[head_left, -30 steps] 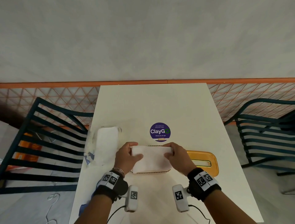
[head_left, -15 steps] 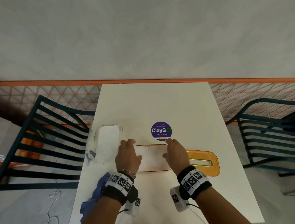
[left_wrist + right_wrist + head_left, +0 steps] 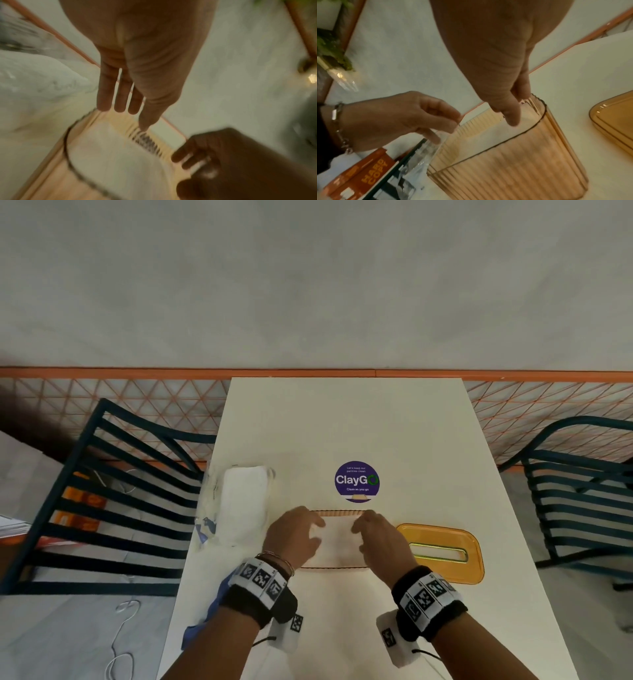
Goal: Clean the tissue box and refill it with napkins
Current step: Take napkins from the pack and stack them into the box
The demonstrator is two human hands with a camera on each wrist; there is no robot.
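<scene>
Now – amber tissue box (image 3: pixel 337 513) w/ napkins (image 3: pixel 337 539) inside, lid (image 3: pixel 442 553) off

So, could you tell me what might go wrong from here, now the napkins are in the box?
Three risks, as I judge them:
1. The left hand and right hand press into the open tissue box; uneven pushing could crumple the napkins.
2. The lid is off, lying beside the box; napkins standing proud could stop it seating.
3. The napkin pack lies near the table edge and could be knocked off.

White table (image 3: pixel 346 422): box (image 3: pixel 337 542), lid (image 3: pixel 442 553), napkins (image 3: pixel 241 508).
</scene>
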